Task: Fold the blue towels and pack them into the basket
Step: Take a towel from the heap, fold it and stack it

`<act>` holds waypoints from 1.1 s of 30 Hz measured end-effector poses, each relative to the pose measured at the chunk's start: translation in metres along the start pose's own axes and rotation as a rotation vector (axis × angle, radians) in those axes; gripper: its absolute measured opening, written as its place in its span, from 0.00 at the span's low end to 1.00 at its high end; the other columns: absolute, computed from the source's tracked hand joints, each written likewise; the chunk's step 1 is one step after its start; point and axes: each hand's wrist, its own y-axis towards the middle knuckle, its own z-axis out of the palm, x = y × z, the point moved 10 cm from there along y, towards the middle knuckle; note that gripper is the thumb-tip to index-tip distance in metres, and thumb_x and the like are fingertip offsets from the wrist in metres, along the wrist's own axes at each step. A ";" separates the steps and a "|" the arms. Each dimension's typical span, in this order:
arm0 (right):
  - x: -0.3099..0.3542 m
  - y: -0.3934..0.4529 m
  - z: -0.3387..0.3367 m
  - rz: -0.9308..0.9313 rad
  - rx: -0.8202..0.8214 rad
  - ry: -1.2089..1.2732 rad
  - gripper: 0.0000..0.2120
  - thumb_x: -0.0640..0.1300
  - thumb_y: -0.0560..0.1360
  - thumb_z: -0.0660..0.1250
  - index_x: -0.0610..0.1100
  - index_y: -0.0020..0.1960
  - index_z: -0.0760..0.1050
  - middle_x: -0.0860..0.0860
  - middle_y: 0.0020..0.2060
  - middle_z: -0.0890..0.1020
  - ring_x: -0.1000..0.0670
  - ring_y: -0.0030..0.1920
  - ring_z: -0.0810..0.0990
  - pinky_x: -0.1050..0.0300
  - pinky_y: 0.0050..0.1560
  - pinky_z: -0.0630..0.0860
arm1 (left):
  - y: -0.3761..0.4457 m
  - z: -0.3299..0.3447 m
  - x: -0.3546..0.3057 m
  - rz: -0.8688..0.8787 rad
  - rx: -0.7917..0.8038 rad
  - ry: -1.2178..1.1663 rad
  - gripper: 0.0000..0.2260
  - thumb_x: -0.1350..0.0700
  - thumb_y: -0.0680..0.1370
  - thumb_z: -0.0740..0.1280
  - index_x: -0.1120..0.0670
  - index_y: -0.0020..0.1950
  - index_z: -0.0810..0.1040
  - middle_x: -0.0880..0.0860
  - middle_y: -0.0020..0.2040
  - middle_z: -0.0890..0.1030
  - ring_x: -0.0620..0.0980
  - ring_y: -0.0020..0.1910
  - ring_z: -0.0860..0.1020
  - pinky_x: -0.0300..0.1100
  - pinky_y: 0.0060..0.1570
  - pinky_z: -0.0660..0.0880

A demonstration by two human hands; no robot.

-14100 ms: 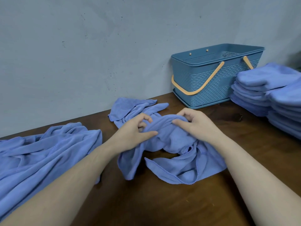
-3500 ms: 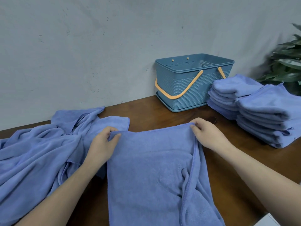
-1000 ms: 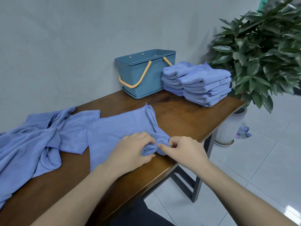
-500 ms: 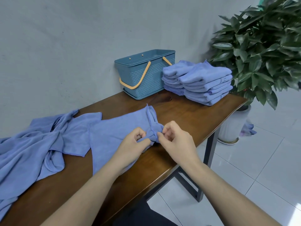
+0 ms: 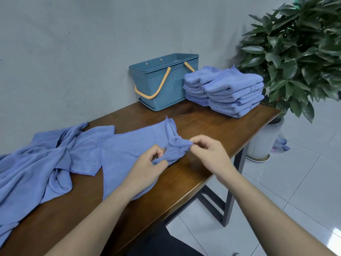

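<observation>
So there's a blue terry towel (image 5: pixel 132 150) spread mostly flat on the dark brown wooden bench (image 5: pixel 212 130), and its right edge is all bunched and rumpled near the bench's near edge. The left hand (image 5: pixel 147 169) has its thumb and fingers curled around the crumpled bit of that edge, pinching it, while the right hand (image 5: pixel 208 154) pinches a corner of the same bunched edge between thumb and forefinger, just to the right of the left one. Both hands are close together, with only the fabric between them. Off to the left there's a messy heap of unfolded blue towels (image 5: pixel 36 163) lying on the bench, and one of them overlaps the left side of the spread towel. At the far side, up against the grey wall (image 5: pixel 73 52), sits the blue plastic woven-pattern basket (image 5: pixel 166 84) with its orange handles folded down; I can't tell from this angle what's inside. Just right of it, touching or nearly so, are two stacks of folded blue towels (image 5: pixel 228 91) at the far right corner of the bench. Beyond the bench's right end stands a leafy green plant in a white pot (image 5: pixel 295 52) on the pale tiled floor (image 5: pixel 295 182), with a small blue cloth (image 5: pixel 280 145) lying on the floor beside the pot.
</observation>
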 end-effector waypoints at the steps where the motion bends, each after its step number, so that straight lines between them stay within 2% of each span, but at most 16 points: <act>1: 0.006 0.002 -0.006 -0.016 0.009 0.028 0.03 0.39 0.73 0.71 0.44 0.42 0.82 0.46 0.38 0.81 0.53 0.39 0.74 0.58 0.43 0.69 | -0.001 0.002 -0.001 0.006 0.032 0.029 0.07 0.63 0.77 0.65 0.61 0.43 0.67 0.62 0.40 0.74 0.46 0.36 0.69 0.39 0.37 0.68; 3: 0.017 0.006 -0.014 -0.044 0.092 -0.010 0.03 0.42 0.71 0.68 0.46 0.40 0.80 0.41 0.41 0.81 0.50 0.42 0.74 0.56 0.45 0.69 | -0.004 0.009 0.001 -0.001 0.098 0.104 0.07 0.57 0.75 0.66 0.58 0.43 0.70 0.59 0.41 0.76 0.46 0.36 0.71 0.43 0.39 0.69; 4: 0.020 0.007 -0.015 -0.047 0.164 -0.075 0.03 0.42 0.71 0.67 0.47 0.39 0.79 0.42 0.40 0.80 0.51 0.41 0.74 0.56 0.45 0.69 | -0.005 0.011 0.001 0.001 0.118 0.154 0.07 0.52 0.73 0.65 0.55 0.43 0.71 0.56 0.41 0.77 0.46 0.36 0.72 0.44 0.39 0.70; 6: 0.021 0.006 -0.015 -0.060 0.307 -0.282 0.07 0.37 0.74 0.66 0.46 0.40 0.77 0.50 0.35 0.78 0.54 0.36 0.71 0.59 0.42 0.67 | -0.005 0.016 0.001 0.017 0.153 0.250 0.13 0.44 0.71 0.64 0.53 0.44 0.73 0.50 0.42 0.78 0.47 0.40 0.76 0.46 0.42 0.73; 8: 0.014 0.005 -0.016 -0.061 0.394 -0.477 0.07 0.35 0.74 0.64 0.46 0.42 0.76 0.57 0.32 0.77 0.57 0.32 0.70 0.61 0.40 0.68 | 0.001 0.021 0.000 0.028 0.207 0.277 0.16 0.39 0.74 0.62 0.51 0.45 0.75 0.46 0.45 0.79 0.46 0.45 0.77 0.47 0.50 0.75; 11: -0.001 -0.001 -0.019 -0.042 0.445 -0.643 0.07 0.40 0.72 0.64 0.51 0.45 0.76 0.59 0.33 0.79 0.57 0.32 0.72 0.58 0.40 0.72 | 0.015 0.023 0.000 0.031 0.236 0.295 0.09 0.46 0.81 0.60 0.47 0.50 0.77 0.42 0.50 0.80 0.44 0.48 0.78 0.47 0.55 0.76; 13: -0.005 -0.006 -0.019 -0.052 0.464 -0.693 0.05 0.48 0.70 0.65 0.55 0.45 0.77 0.59 0.36 0.81 0.56 0.36 0.75 0.56 0.44 0.75 | 0.026 0.019 -0.001 0.077 0.191 0.380 0.04 0.50 0.80 0.64 0.43 0.53 0.76 0.39 0.50 0.78 0.39 0.44 0.77 0.43 0.52 0.75; 16: -0.002 -0.015 -0.014 -0.139 0.456 -0.761 0.11 0.62 0.70 0.69 0.57 0.46 0.76 0.60 0.39 0.81 0.57 0.46 0.76 0.62 0.48 0.72 | 0.040 0.019 -0.003 0.134 0.189 0.564 0.15 0.52 0.78 0.67 0.39 0.62 0.72 0.39 0.50 0.74 0.37 0.41 0.75 0.42 0.46 0.74; 18: 0.000 -0.020 -0.008 -0.259 0.432 -0.846 0.16 0.69 0.68 0.68 0.57 0.43 0.74 0.60 0.38 0.79 0.57 0.46 0.75 0.63 0.49 0.72 | 0.052 0.019 -0.007 0.164 0.177 0.612 0.16 0.51 0.78 0.67 0.39 0.65 0.72 0.41 0.51 0.73 0.42 0.42 0.74 0.46 0.48 0.76; 21: 0.001 -0.021 -0.007 -0.360 0.358 -0.883 0.11 0.60 0.68 0.64 0.53 0.37 0.73 0.57 0.34 0.74 0.54 0.40 0.72 0.53 0.48 0.74 | 0.070 0.024 -0.012 0.197 0.177 0.648 0.13 0.49 0.80 0.67 0.42 0.65 0.75 0.41 0.49 0.72 0.43 0.43 0.74 0.46 0.49 0.74; 23: 0.003 -0.020 -0.013 -0.343 0.315 -0.838 0.11 0.56 0.68 0.61 0.49 0.34 0.74 0.55 0.34 0.75 0.51 0.39 0.72 0.49 0.47 0.74 | 0.081 0.027 -0.015 0.199 0.175 0.663 0.08 0.46 0.80 0.68 0.43 0.58 0.79 0.42 0.44 0.71 0.41 0.42 0.73 0.43 0.47 0.72; 26: 0.002 -0.026 -0.016 -0.346 0.337 -0.827 0.13 0.54 0.69 0.60 0.47 0.36 0.78 0.57 0.38 0.80 0.51 0.41 0.73 0.50 0.50 0.73 | 0.096 0.031 -0.021 0.184 0.147 0.608 0.04 0.48 0.81 0.67 0.45 0.49 0.80 0.45 0.41 0.76 0.43 0.38 0.73 0.44 0.45 0.72; 28: -0.001 -0.029 -0.018 -0.330 0.364 -0.843 0.15 0.55 0.69 0.59 0.49 0.39 0.81 0.61 0.42 0.81 0.53 0.44 0.72 0.51 0.53 0.71 | 0.102 0.037 -0.025 0.202 0.156 0.575 0.04 0.51 0.81 0.65 0.44 0.48 0.78 0.49 0.40 0.79 0.42 0.33 0.73 0.43 0.41 0.71; 30: -0.003 -0.031 -0.021 -0.307 0.379 -0.843 0.17 0.58 0.69 0.58 0.50 0.42 0.82 0.62 0.45 0.81 0.55 0.47 0.72 0.51 0.56 0.70 | 0.100 0.051 -0.027 0.242 0.293 0.531 0.08 0.57 0.81 0.64 0.44 0.54 0.78 0.49 0.44 0.79 0.42 0.33 0.72 0.39 0.40 0.70; 33: 0.002 -0.030 -0.025 -0.313 0.315 -0.850 0.17 0.67 0.68 0.63 0.54 0.44 0.78 0.62 0.42 0.79 0.56 0.47 0.73 0.53 0.55 0.70 | 0.088 0.065 -0.023 0.304 0.539 0.483 0.21 0.66 0.75 0.62 0.47 0.62 0.78 0.43 0.54 0.74 0.43 0.44 0.75 0.35 0.49 0.71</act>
